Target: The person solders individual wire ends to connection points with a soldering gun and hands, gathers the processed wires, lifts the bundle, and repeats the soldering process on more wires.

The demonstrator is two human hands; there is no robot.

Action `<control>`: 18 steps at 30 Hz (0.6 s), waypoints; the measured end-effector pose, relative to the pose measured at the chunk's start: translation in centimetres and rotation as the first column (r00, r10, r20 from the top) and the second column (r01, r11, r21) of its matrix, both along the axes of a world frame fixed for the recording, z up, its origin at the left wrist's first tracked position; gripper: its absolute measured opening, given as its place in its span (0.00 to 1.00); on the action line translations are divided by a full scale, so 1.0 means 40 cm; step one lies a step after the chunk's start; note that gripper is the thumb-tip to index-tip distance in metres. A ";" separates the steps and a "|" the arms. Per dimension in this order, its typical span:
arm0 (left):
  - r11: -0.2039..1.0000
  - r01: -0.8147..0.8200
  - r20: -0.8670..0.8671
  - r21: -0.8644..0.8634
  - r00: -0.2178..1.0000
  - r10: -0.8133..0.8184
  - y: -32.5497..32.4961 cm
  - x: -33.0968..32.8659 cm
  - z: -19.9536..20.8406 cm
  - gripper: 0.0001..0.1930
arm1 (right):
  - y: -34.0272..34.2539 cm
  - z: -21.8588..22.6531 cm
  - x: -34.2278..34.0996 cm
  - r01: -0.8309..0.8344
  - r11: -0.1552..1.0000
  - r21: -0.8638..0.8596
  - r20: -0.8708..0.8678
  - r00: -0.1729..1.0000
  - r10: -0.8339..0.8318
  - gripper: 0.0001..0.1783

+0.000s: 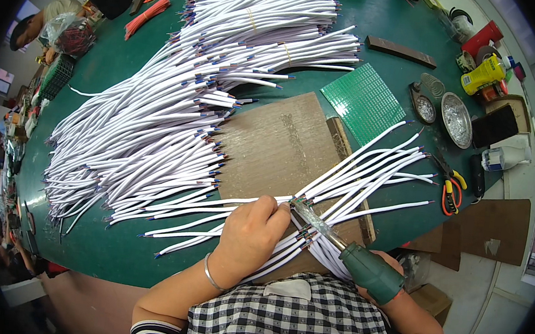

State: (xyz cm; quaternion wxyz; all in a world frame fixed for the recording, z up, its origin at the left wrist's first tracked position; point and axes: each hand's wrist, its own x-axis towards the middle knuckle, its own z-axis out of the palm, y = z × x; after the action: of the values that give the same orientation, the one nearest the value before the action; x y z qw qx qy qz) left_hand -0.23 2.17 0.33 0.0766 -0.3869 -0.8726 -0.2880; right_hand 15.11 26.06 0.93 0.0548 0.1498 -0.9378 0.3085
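My right hand [389, 263] is wrapped round the thick green handle of a soldering iron [369, 270], which hides most of its fingers. The iron's silvery shaft slants up to the left. Its tip meets or nearly meets the end of a white cable [240, 200] pinched between the thumb and fingers of my left hand [251, 233]. Close around the tip lie more white cables [368, 165] with bared coloured wire ends, fanned to the right over a brown board [276, 130]. Further cable ends cross in front of my checked apron. Whether tip and wire actually touch is too small to tell.
A large heap of white cables [138, 132] covers the table's left and back. To the right lie a green perforated mat [363, 102], a metal bowl [456, 121], scissors [451, 194], a yellow bottle [483, 75] and a dark bar [400, 52]. Another person [47, 18] works at far left.
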 end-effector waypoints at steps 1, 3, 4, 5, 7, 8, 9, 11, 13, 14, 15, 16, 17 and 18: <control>1.000 -0.001 0.002 -0.001 1.000 0.001 0.001 0.000 0.000 0.08 | -0.007 0.010 -0.010 0.000 1.000 0.000 0.001 1.000 0.000 0.20; 1.000 -0.004 0.005 -0.003 1.000 0.004 0.001 0.000 -0.001 0.08 | -0.021 0.032 -0.031 0.061 0.998 -0.014 0.014 0.998 -0.061 0.10; 1.000 -0.005 0.004 -0.007 1.000 0.005 0.001 0.000 -0.001 0.08 | -0.017 0.035 -0.032 0.061 0.998 -0.016 0.015 0.998 -0.061 0.10; 1.000 -0.006 0.003 -0.009 1.000 0.006 0.000 0.000 0.000 0.08 | -0.011 0.038 -0.031 0.042 0.999 0.011 -0.013 0.999 -0.042 0.10; 1.000 -0.009 0.008 -0.006 1.000 0.009 -0.001 -0.001 0.005 0.07 | 0.002 0.040 -0.025 0.023 0.999 0.037 -0.038 0.999 -0.021 0.11; 1.000 -0.011 0.012 -0.004 1.000 0.011 0.000 -0.001 0.006 0.07 | 0.010 0.037 -0.017 0.065 0.994 -0.091 0.030 0.998 -0.063 0.13; 1.000 -0.011 0.012 -0.005 1.000 0.011 0.000 -0.001 0.006 0.07 | 0.014 0.035 -0.013 0.115 0.970 -0.214 0.103 0.990 -0.094 0.16; 1.000 -0.011 0.018 -0.004 1.000 0.011 0.000 -0.001 0.006 0.07 | 0.016 0.052 -0.028 0.149 0.958 -0.244 0.157 0.981 -0.113 0.17; 1.000 -0.013 0.014 -0.005 1.000 0.013 0.001 0.000 0.004 0.07 | 0.016 0.051 -0.030 0.185 0.944 -0.273 0.211 0.969 -0.129 0.18; 1.000 -0.015 0.011 -0.003 1.000 0.015 0.001 0.000 0.003 0.07 | 0.015 0.039 -0.021 0.298 0.852 -0.431 0.306 0.936 -0.173 0.20; 1.000 -0.013 0.011 -0.003 1.000 0.013 0.001 0.000 0.002 0.07 | 0.014 0.033 -0.017 0.410 0.720 -0.560 0.404 0.894 -0.195 0.22; 1.000 -0.013 0.008 -0.001 1.000 0.013 0.002 -0.001 0.002 0.07 | 0.014 0.034 -0.022 0.411 0.719 -0.560 0.404 0.894 -0.196 0.22; 1.000 -0.016 0.005 -0.001 1.000 0.016 0.002 -0.001 0.002 0.07 | 0.017 0.036 -0.035 0.370 0.706 -0.604 0.394 0.908 -0.138 0.26; 1.000 -0.016 0.005 -0.003 1.000 0.016 0.002 0.000 0.002 0.07 | 0.017 0.037 -0.045 0.329 0.688 -0.647 0.382 0.921 -0.081 0.29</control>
State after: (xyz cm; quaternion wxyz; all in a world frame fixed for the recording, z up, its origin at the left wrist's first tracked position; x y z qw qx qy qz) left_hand -0.23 2.26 0.40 0.0758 -0.3794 -0.8763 -0.2871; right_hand 13.33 26.74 2.42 -0.0122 -0.0422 -0.7570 0.6520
